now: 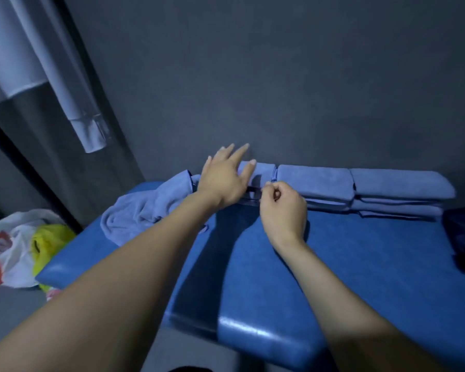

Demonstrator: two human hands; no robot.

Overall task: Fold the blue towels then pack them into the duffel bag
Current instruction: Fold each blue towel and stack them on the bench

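Left hand (224, 181) lies flat, fingers spread, on a folded towel (261, 173); right hand (283, 208) pinches its near edge.

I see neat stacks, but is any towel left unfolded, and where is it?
Yes: in the head view an unfolded blue towel lies crumpled at the far left of the blue padded table, just left of the left hand and the folded stacks.
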